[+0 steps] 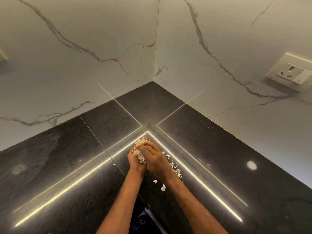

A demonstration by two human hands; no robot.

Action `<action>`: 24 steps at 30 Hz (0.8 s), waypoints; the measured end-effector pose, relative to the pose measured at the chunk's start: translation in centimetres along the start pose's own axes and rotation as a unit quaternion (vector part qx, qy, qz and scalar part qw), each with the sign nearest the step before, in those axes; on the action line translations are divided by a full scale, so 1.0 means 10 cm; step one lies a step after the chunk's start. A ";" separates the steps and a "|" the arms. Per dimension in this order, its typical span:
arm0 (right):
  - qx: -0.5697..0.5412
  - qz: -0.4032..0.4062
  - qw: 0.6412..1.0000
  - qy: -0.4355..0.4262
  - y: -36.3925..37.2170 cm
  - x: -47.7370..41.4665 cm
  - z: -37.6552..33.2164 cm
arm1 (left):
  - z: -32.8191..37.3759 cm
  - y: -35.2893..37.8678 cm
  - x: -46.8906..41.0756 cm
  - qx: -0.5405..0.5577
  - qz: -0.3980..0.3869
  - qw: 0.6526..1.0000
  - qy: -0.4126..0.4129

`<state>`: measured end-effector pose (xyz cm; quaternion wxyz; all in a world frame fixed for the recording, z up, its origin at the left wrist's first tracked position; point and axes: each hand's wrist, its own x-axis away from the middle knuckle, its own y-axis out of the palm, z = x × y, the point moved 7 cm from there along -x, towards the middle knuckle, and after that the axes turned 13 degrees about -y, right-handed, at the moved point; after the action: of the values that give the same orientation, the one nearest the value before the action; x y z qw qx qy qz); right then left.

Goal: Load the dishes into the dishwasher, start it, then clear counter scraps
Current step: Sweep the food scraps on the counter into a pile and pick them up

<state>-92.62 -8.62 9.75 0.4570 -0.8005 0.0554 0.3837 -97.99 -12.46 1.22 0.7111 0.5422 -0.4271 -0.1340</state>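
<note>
Cupping a clump of pale cream flaky scraps (141,155), the left hand (133,160) and the right hand (156,160) form one closed grip around it. The right hand lies over the top, its fingers curled across the clump. The left hand supports the clump from below and from the left side. Scraps show between the two palms and protrude beyond the fingertips on the far side. The heels of both hands meet on the near side, and both bare forearms enter from the bottom edge of the view and converge at the wrists. The clump is held low over the black speckled polished stone worktop (67,166), near its inner corner; whether the hands touch the surface cannot be determined. Loose cream scrap fragments (175,168) lie on the worktop just beside the right wrist, on its right side, with two larger separate flakes (163,187) nearer the person. One tiny fragment (114,164) lies to the left of the left hand. White marble-pattern wall tiles with grey veins (84,48) rise behind both runs of the worktop. A white wall socket plate with a switch (290,72) is mounted on the right wall, well apart from the hands.
</note>
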 end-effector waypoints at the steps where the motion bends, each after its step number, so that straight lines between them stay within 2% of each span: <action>1: -0.012 0.019 1.000 0.009 -0.07 0.00 -0.01 | -0.01 -0.01 0.00 0.007 -0.002 1.000 -0.002; 4: -0.056 0.084 0.992 0.077 -0.33 0.09 0.07 | 0.01 -0.08 -0.05 -0.004 0.030 1.000 0.009; 7: -0.057 0.134 0.961 0.236 -0.53 0.61 0.37 | 0.11 -0.16 -0.06 -0.028 0.065 0.996 0.049; 9: -0.034 0.070 0.937 0.340 -0.50 1.16 0.56 | 0.20 -0.16 -0.03 -0.036 0.068 0.995 0.061; 11: 0.014 -0.050 0.920 0.389 -0.36 1.66 0.58 | 0.32 -0.16 0.01 -0.041 0.064 0.994 0.073; 13: 0.074 -0.155 0.905 0.388 -0.18 1.90 0.49 | 0.46 -0.16 0.05 -0.038 0.063 0.993 0.088; 15: 0.099 -0.203 0.898 0.379 0.01 1.82 0.40 | 0.59 -0.19 0.09 -0.022 0.060 0.993 0.101; 17: 0.104 -0.215 0.897 0.371 0.19 1.55 0.40 | 0.70 -0.24 0.14 -0.008 0.055 0.992 0.113; 21: 0.102 -0.191 0.893 0.394 0.46 1.10 0.68 | 0.88 -0.29 0.29 -0.021 0.061 0.989 0.135; 24: 0.090 -0.225 0.904 0.353 0.71 0.87 0.85 | 1.04 -0.34 0.40 -0.012 0.064 0.986 0.154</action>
<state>-94.42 -3.83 -3.38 0.5513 -0.8305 0.0660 -0.0436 -102.48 -23.20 0.60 0.7820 0.5193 -0.3446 -0.0086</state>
